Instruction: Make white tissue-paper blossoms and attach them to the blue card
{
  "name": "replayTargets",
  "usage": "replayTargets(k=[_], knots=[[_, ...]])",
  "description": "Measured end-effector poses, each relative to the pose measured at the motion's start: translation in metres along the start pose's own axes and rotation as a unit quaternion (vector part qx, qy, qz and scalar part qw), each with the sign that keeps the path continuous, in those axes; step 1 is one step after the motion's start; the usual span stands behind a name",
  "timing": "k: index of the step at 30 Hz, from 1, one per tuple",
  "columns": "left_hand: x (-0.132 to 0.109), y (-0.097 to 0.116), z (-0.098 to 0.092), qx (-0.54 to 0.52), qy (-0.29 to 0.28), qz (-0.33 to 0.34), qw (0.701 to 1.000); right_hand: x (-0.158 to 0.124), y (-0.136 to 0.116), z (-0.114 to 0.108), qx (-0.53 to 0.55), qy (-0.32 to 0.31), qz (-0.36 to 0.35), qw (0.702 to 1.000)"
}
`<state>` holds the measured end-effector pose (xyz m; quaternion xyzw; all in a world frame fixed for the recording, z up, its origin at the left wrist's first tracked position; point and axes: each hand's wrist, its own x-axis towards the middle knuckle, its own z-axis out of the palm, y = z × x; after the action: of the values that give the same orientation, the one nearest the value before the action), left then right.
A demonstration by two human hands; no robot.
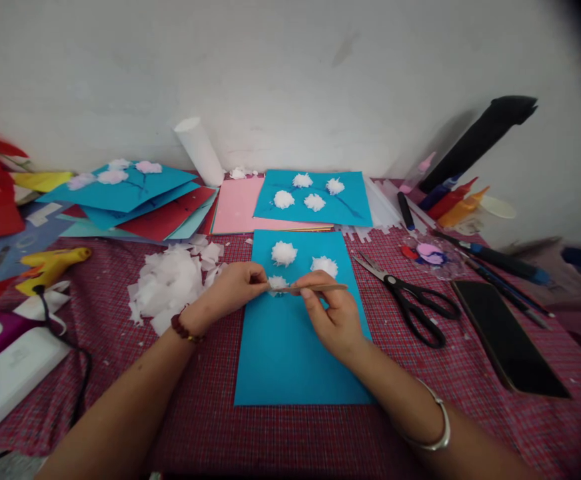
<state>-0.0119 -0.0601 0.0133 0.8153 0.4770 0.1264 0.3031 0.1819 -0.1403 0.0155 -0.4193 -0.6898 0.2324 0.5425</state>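
Note:
A sheet of blue paper [300,360] lies upright before me on the cloth. Two white paper puffs, one at the upper left [284,253] and one at the right [324,266], sit on it. Between my hands is a third white paper puff [277,283], partly hidden. My right hand [335,317] grips a thin wooden stick [326,287], its tip reaching left over that puff. My left hand [238,287] is pinched closed at the puff's left edge, close to the stick's tip; what the fingertips hold is too small to make out.
Left of the sheet is a heap of white paper pieces [165,283], with a yellow glue gun [53,267] and power strip [15,373] beyond. Scissors [410,293] and a phone [510,337] lie right. Behind stands another blue sheet with puffs [315,210]; a white roll [200,152] leans on the wall.

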Motion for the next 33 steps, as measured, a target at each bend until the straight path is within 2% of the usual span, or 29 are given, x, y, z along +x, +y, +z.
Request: replayTargets(k=[3,9,13,17,20,23,25,28,30,33], knots=[[0.000,0.000,0.000,-0.007,0.002,0.000,1.000,0.000,0.005,0.004,-0.035,-0.024,-0.040,0.998],[-0.002,-0.001,-0.003,-0.059,-0.006,0.005,0.998,0.001,0.008,0.007,-0.101,-0.080,-0.045,0.991],[-0.005,-0.006,-0.006,-0.085,0.003,0.000,0.996,0.002,0.003,0.009,-0.133,-0.116,-0.075,0.981],[-0.009,-0.009,-0.016,-0.105,0.014,0.008,0.994,0.001,0.003,0.010,-0.135,-0.122,-0.087,0.979],[-0.015,-0.013,-0.033,-0.125,0.052,0.003,0.991,0.002,0.006,0.008,-0.088,-0.067,-0.032,0.993],[-0.024,-0.020,-0.055,-0.120,0.069,-0.011,0.990,0.003,0.011,0.004,0.010,0.017,0.081,0.997],[-0.031,-0.025,-0.068,-0.094,0.046,-0.009,0.995,0.004,0.015,0.002,0.079,0.052,0.156,0.983],[-0.041,-0.029,-0.081,-0.038,-0.007,-0.022,0.999,0.004,0.024,-0.002,0.145,0.084,0.228,0.959],[-0.045,-0.029,-0.084,0.000,-0.034,-0.028,0.999,0.005,0.030,-0.004,0.167,0.101,0.252,0.948],[-0.044,-0.025,-0.077,0.058,-0.053,0.019,0.997,0.005,0.034,-0.006,0.184,0.118,0.272,0.937]])
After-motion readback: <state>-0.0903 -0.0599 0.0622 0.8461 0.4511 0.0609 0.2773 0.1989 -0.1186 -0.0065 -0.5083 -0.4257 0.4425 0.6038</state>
